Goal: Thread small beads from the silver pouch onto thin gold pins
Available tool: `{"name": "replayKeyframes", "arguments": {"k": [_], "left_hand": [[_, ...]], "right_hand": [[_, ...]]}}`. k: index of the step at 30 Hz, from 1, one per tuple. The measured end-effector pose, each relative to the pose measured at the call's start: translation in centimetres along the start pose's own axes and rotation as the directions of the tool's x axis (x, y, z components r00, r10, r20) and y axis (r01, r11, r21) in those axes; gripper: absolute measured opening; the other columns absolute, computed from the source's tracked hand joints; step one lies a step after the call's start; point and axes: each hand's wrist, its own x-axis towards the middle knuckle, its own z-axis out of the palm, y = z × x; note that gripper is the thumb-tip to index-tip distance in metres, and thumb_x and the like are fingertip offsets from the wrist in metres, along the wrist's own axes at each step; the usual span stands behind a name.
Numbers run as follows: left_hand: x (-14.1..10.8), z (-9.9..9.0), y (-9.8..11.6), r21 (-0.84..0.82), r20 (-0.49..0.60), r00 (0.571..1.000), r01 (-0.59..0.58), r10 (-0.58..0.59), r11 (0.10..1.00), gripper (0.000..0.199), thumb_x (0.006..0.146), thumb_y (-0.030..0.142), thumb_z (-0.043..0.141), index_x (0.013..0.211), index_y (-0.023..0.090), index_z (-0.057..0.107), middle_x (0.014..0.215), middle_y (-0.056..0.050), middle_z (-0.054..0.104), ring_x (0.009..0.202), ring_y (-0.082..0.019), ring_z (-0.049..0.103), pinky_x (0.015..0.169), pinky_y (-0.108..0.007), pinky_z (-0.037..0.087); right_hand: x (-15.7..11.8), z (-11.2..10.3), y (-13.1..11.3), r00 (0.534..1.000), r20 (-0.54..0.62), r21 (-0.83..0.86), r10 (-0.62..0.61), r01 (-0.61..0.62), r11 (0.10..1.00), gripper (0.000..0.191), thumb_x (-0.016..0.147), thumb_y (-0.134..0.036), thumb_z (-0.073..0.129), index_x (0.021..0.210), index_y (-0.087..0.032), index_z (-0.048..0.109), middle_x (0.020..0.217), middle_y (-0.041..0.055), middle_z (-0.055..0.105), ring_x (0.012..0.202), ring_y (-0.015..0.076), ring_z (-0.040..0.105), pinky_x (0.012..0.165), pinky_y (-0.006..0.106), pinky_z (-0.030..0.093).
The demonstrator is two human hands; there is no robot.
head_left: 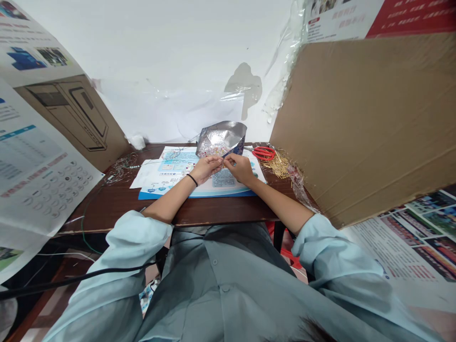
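A large cardboard sheet (366, 123) leans in at the right of the frame, beside a dark wooden table (221, 211) at centre. On the table lies a printed leaflet (224, 178), with a silver foil pouch (221, 137) of coloured beads at its far edge. Red-handled scissors (263, 153) and a heap of gold strands (280, 165) lie right of the pouch. The left hand (208, 170) and right hand (238, 168) are together above the leaflet, both pinching a small item (223, 162), too fine to identify.
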Motion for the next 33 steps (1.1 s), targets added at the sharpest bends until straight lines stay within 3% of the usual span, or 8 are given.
{"name": "replayKeyframes", "arguments": {"k": [6,16,24,29,33], "left_hand": [[-0.1,0.1,0.1,0.005,0.012,1.0,-0.009,0.009,1.0,0.02,0.079,0.016,0.092,0.079,0.012,0.073,0.08,-0.004,0.074,0.078,-0.01,0.069,0.085,-0.024,0.056],[-0.4,0.5,0.5,-0.013,-0.018,1.0,0.021,-0.021,1.0,0.016,0.088,0.009,0.078,0.074,0.011,0.071,0.07,-0.004,0.069,0.07,-0.009,0.066,0.074,-0.02,0.054],[-0.4,0.4,0.4,0.036,0.006,1.0,0.01,-0.01,0.999,0.012,0.086,0.01,0.08,0.076,0.011,0.074,0.071,-0.005,0.071,0.067,-0.009,0.062,0.075,-0.023,0.053],[-1.2,0.9,1.0,0.081,-0.049,0.998,0.033,-0.029,0.996,0.015,0.086,0.014,0.081,0.073,0.012,0.075,0.071,-0.004,0.071,0.066,-0.009,0.062,0.077,-0.024,0.054],[-1.4,1.0,1.2,0.162,-0.057,0.998,-0.015,0.025,0.987,0.014,0.08,0.019,0.086,0.074,0.012,0.076,0.075,-0.005,0.073,0.07,-0.01,0.063,0.077,-0.026,0.054]], "right_hand": [[-0.1,-0.1,-0.2,1.0,0.006,0.065,0.012,-0.012,0.998,0.011,0.093,-0.022,0.065,0.092,-0.022,0.076,0.085,0.0018,0.078,0.083,0.0191,0.07,0.082,0.03,0.052],[-0.1,0.0,-0.1,0.999,0.041,0.11,-0.017,0.013,0.994,0.009,0.094,-0.02,0.066,0.093,-0.022,0.074,0.092,0.0034,0.081,0.088,0.0194,0.075,0.086,0.032,0.057],[-0.1,0.0,-0.2,0.999,0.048,0.133,-0.019,0.012,0.991,0.008,0.095,-0.021,0.065,0.095,-0.021,0.073,0.091,0.0034,0.08,0.085,0.0187,0.074,0.084,0.03,0.055],[0.0,0.1,0.1,0.997,0.063,0.105,-0.038,0.031,0.994,0.011,0.094,-0.02,0.067,0.101,-0.021,0.075,0.088,0.0023,0.079,0.082,0.0182,0.072,0.081,0.028,0.053],[0.0,0.1,0.3,0.998,0.036,0.048,-0.056,0.054,0.997,0.014,0.095,-0.023,0.062,0.098,-0.022,0.076,0.084,0.0014,0.077,0.078,0.0177,0.068,0.078,0.028,0.051]]}}
